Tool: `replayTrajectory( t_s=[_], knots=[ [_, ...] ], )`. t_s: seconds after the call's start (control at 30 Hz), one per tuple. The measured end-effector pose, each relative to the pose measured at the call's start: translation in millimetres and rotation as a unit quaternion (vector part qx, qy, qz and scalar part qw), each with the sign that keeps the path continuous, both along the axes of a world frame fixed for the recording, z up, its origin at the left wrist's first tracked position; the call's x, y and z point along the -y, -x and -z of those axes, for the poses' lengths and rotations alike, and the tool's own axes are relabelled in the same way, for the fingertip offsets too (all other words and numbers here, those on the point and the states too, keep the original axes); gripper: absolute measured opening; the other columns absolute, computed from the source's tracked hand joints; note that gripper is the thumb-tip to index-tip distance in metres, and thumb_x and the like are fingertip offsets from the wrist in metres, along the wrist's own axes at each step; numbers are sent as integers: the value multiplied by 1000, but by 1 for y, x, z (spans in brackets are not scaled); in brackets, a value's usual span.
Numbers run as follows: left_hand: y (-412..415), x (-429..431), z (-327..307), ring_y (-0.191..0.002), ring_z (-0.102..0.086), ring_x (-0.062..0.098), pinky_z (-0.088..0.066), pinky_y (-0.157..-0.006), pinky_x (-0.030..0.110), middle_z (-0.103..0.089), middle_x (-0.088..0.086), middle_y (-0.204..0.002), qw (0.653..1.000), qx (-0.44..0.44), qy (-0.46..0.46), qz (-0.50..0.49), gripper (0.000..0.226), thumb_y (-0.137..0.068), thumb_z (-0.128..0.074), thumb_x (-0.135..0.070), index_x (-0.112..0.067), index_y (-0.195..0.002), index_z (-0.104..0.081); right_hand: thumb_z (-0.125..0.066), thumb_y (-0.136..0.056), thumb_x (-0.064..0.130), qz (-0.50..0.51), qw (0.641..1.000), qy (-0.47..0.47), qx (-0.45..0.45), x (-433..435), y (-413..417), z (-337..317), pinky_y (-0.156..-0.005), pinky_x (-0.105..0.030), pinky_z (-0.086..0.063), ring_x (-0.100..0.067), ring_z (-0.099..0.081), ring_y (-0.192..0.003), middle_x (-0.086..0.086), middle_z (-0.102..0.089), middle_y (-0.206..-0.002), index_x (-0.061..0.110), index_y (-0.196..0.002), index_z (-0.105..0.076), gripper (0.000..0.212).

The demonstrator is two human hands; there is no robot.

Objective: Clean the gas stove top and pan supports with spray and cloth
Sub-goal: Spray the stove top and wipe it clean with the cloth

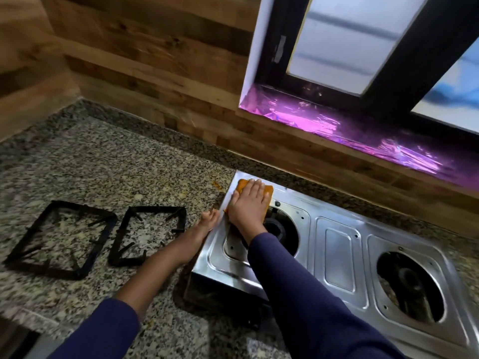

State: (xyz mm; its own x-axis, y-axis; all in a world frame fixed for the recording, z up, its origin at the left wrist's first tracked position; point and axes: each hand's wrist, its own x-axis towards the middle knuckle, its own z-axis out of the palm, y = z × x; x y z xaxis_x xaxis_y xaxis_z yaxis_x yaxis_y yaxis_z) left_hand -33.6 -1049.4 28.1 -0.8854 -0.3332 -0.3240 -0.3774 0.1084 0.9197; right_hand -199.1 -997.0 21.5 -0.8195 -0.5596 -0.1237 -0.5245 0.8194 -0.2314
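A steel two-burner gas stove [339,252] sits on the granite counter with both burners bare. My right hand [246,206] lies flat on an orange cloth [242,186], pressing it on the stove's far left corner. My left hand [201,234] rests against the stove's left edge, fingers on the rim. Two black pan supports lie off the stove on the counter: one [61,238] at the far left, the other [150,233] just left of my left arm. No spray bottle is in view.
The speckled granite counter [108,164] runs to a wood-panelled wall at the back and left. Orange crumbs [216,185] lie near the stove's far left corner. A window sill covered in shiny purple foil [363,136] is behind the stove.
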Motion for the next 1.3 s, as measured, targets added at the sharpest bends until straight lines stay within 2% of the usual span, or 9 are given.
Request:
replayTrajectory(
  t_s=[0.13,0.3,0.43,0.57,0.7,0.93,1.07,1.2,1.3],
  knots=[
    [1,4,-23,-149,-4,22,5,-118,50,-14,-2,-161,994,36,-53,-89,132,-40,3,-103,-34,-146,-37,-19,-104,44,-129,991,48,-3,-32,-49,4,-123,-42,6,-23,6,-152,-11,1,-165,9,-157,-3,66],
    [16,-13,-31,-148,-16,20,-13,-116,36,-19,-3,-161,993,17,55,-105,79,-86,-1,-66,-30,-152,-27,-23,-102,47,-264,961,72,-22,-111,-95,5,-119,-44,7,-14,-4,-152,4,-11,-164,23,-158,-15,61],
    [18,-25,3,-148,0,8,-4,-117,29,1,-10,-161,981,23,189,-23,73,-93,-16,-60,-23,-155,-12,-24,-101,53,-186,980,56,-50,-194,-83,14,-116,-44,-4,-12,-17,-150,12,-21,-160,31,-155,-26,58],
    [14,-33,27,-148,9,8,-9,-120,35,13,-11,-161,946,17,323,-10,71,-96,-18,-58,-24,-155,-1,-10,-95,56,-91,995,41,-20,-238,-38,12,-121,-37,1,-7,4,-151,14,0,-161,31,-156,-13,66],
    [14,-34,29,-147,12,4,-10,-118,32,14,-13,-160,932,19,363,-9,71,-96,-16,-60,-24,-155,0,-18,-103,47,-50,996,62,-37,-212,12,10,-123,-39,-2,-9,5,-151,8,-3,-164,26,-158,-10,59],
    [13,-33,31,-147,12,6,-11,-119,32,16,-12,-161,921,28,388,-2,86,-85,1,-74,-24,-155,3,-34,-104,37,-37,972,233,18,-128,94,4,-111,-44,-34,-25,-46,-132,-3,-60,-134,25,-130,-58,38],
    [15,-33,33,-148,10,7,-12,-119,33,14,-10,-161,918,27,396,-3,86,-85,2,-74,-24,-155,1,-41,-104,33,-164,964,193,85,-70,89,-4,-117,-20,-10,-26,-31,-145,-10,-44,-152,16,-139,-55,41],
    [16,-34,33,-148,7,8,-10,-118,30,10,-8,-162,911,30,411,-3,86,-85,1,-71,-22,-156,-1,-42,-103,38,-298,952,68,12,-32,72,2,-123,-39,-6,-21,-12,-152,-7,-23,-162,17,-154,-29,57],
    [14,-34,33,-148,7,6,-11,-120,32,10,-10,-162,909,30,416,-5,83,-87,0,-71,-24,-156,0,-46,-102,34,-338,938,80,10,-37,84,-1,-122,-38,-10,-21,-16,-151,-8,-26,-161,17,-153,-31,56]
  ],
)
